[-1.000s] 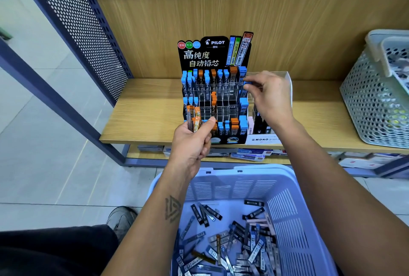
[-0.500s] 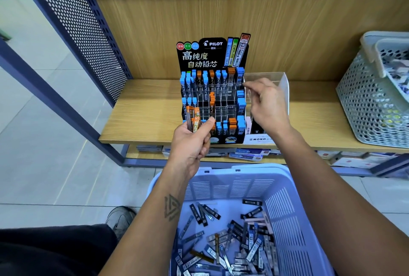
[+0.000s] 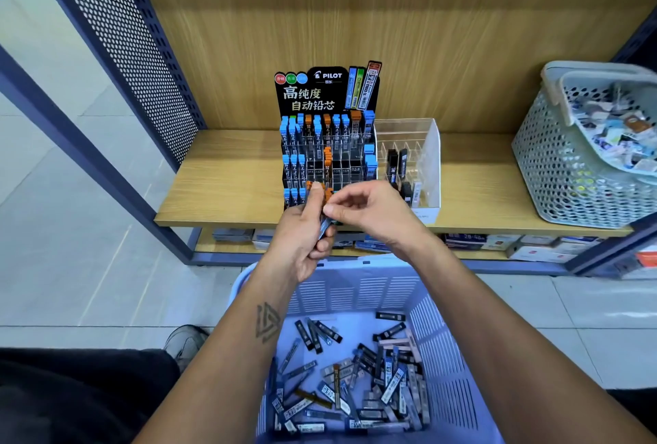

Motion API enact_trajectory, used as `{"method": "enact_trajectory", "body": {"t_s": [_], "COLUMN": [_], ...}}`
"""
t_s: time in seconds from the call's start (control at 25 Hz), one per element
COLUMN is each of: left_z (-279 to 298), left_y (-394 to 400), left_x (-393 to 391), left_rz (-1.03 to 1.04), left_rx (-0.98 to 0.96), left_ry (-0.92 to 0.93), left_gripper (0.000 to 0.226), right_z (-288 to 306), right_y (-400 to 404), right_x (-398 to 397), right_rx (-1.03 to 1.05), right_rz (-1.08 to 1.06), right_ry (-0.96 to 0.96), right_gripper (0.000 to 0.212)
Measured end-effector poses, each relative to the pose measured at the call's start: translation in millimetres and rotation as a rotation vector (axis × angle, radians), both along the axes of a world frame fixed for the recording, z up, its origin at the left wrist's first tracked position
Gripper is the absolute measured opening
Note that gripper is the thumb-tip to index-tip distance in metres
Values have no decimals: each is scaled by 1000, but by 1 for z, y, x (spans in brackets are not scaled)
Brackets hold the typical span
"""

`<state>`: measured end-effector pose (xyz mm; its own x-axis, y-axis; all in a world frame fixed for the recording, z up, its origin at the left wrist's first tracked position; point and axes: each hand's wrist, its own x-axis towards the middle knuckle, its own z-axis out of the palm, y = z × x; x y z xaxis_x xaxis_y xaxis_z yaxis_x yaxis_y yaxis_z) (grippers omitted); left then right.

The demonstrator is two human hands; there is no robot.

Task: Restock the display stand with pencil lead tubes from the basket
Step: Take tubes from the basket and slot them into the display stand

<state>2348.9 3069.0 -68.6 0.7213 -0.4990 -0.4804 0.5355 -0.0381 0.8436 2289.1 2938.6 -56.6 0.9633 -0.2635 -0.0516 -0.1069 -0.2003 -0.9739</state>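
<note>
A small bundle of lead tubes (image 3: 321, 209) sits upright in the left hand (image 3: 302, 241), fingers curled round it, right in front of the display stand (image 3: 329, 144). The right hand (image 3: 369, 210) pinches at the top of that bundle, thumb and forefinger closing on one tube, I think (the caps blur together). Pull too sharply and its neighbours could slide out and drop into the basket (image 3: 444, 337) below, or clip the stand's front row and knock tubes off the shelf (image 3: 220, 187).
</note>
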Motion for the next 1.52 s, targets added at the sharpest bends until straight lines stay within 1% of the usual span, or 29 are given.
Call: {"method": "enact_trajectory", "body": {"t_s": [0.08,0.2,0.28,0.32,0.4,0.48,0.56,0.68,0.8,0.88,0.96,1.0,1.08,1.12,1.2,1.28,1.32,1.4,1.52], "left_z": [3,5,4,4,3,4,5,1,-5,-6,-6,-6,-6,-7,-10,-13,-14,-17,-22], "left_y": [0,5,11,14,20,22,21,15,11,13,19,24,31,33,34,34,35,38,38], "left_x": [-1,4,9,11,15,18,19,21,23,25,31,35,40,42,44,45,46,49,51], "left_rz": [3,86,126,131,148,182,217,299,368,378,362,339,270,236,179,156,156,154,152], "left_rx": [21,39,13,-2,-24,17,79,94,145,153,105,56,-72,-125,-189,-242,-260,-274,-282], "left_ry": [-28,-34,-21,-24,-47,-108,-174,-227,-309,-318,-243,-183,-84,-53,-4,32,41,52,72], "left_gripper": [54,55,49,42,31,27,26,25,23,25,26,27,32,35,37,37,35,31,32], "right_z": [3,8,8,7,3,0,-1,0,1,0,1,2,9,13,21,23,22,19,11], "right_y": [-3,-15,-20,-21,-20,-17,-11,1,14,18,16,12,2,-2,-4,-3,-4,-8,-10], "right_x": [-1,-5,-8,-9,-10,-10,-7,-1,4,7,13,18,31,39,57,75,84,97,106], "right_rx": [54,248,341,343,265,149,42,-185,-238,-250,-244,-252,-267,-241,-240,-372,-473,-638,-723], "right_rz": [0,-66,-87,-97,-111,-89,0,153,251,286,207,106,-118,-184,-216,-193,-193,-202,-204], "right_ry": [2,-17,-15,-10,6,36,79,81,97,109,93,60,0,-18,-67,-113,-122,-147,-186], "right_gripper": [5,9,11,12,15,20,20,11,5,5,6,2,12,15,23,35,34,26,23]}}
